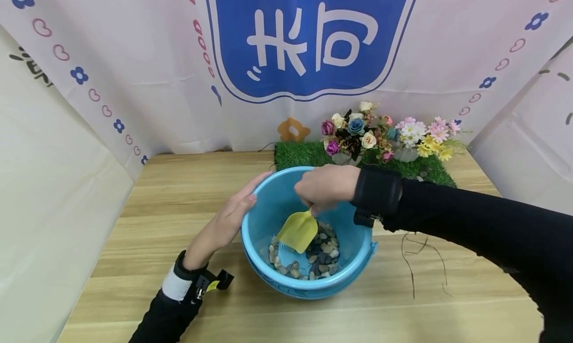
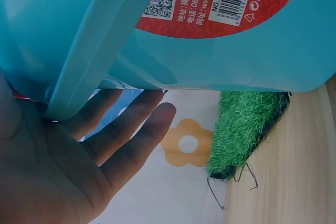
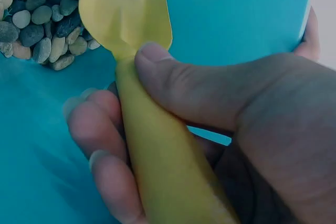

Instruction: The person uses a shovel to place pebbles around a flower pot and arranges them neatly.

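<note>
A light-blue plastic bucket (image 1: 267, 211) stands on the wooden table, with pebbles (image 1: 329, 251) of grey, white and tan over part of its bottom. My right hand (image 1: 327, 186) reaches in over the far rim. It grips the handle of a yellow toy shovel (image 3: 152, 140), the thumb lying along the handle near the blade. The shovel's blade points down, close over the pebbles. At the bucket's left side, my left hand (image 1: 230, 216) rests against the rim, thumb at the edge. Its other fingers (image 2: 131, 153) stretch out fairly straight along the outside, as the left wrist view shows.
Behind the bucket lies a green artificial turf mat (image 1: 301, 154) bearing bunches of artificial flowers (image 1: 358, 131). Thin dark wires (image 1: 409, 263) lie on the table (image 1: 179, 199) at the right. A printed cloth (image 1: 170, 84) hangs along the back.
</note>
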Demonstrator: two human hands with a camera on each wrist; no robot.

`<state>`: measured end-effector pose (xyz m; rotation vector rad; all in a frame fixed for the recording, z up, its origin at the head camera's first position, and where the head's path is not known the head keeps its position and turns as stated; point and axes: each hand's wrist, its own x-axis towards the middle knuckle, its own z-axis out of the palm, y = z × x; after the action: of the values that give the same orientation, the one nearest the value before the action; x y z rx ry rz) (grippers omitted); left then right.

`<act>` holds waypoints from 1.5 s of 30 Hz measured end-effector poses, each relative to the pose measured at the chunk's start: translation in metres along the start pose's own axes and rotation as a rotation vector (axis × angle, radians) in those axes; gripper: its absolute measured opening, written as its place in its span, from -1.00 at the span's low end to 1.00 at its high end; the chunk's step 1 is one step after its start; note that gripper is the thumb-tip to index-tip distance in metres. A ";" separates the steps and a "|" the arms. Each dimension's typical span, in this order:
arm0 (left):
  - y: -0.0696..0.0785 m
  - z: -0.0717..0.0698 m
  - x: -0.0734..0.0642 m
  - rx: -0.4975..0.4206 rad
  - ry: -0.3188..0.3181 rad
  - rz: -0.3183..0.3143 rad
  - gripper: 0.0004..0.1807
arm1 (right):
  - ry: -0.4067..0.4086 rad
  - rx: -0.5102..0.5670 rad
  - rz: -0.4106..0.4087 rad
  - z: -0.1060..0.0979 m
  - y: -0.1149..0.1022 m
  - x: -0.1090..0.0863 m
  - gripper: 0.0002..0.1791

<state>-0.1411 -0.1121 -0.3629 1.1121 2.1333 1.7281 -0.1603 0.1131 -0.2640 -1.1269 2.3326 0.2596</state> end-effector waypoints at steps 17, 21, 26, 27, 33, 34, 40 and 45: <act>0.030 0.003 0.002 -0.003 0.000 0.009 -0.48 | -0.083 -0.032 0.022 0.000 -0.005 0.013 -0.79; 0.009 0.001 0.001 -0.009 -0.004 0.013 -0.48 | -0.138 -0.023 0.019 0.000 -0.006 0.017 -0.81; -0.002 -0.001 0.000 -0.011 -0.007 0.005 -0.49 | -0.189 0.000 0.037 0.002 -0.009 0.022 -0.86; -0.002 -0.001 0.000 -0.011 -0.006 0.003 -0.49 | -0.193 -0.001 0.039 0.003 -0.009 0.023 -0.87; -0.002 -0.001 0.000 -0.006 -0.008 0.009 -0.49 | -0.206 -0.003 0.035 0.008 -0.007 0.030 -0.91; -0.002 -0.001 0.000 -0.005 -0.008 0.008 -0.49 | -0.213 0.002 0.029 0.009 -0.005 0.032 -0.88; -0.001 0.000 -0.001 -0.011 -0.009 -0.001 -0.50 | -0.255 0.015 -0.085 0.043 0.018 0.067 -0.66; -0.002 0.000 -0.001 -0.019 -0.010 0.006 -0.50 | -0.291 0.049 -0.156 0.058 0.029 0.081 -0.62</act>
<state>-0.1413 -0.1126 -0.3647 1.1209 2.1050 1.7388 -0.2019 0.1001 -0.3579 -1.1569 1.9769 0.2866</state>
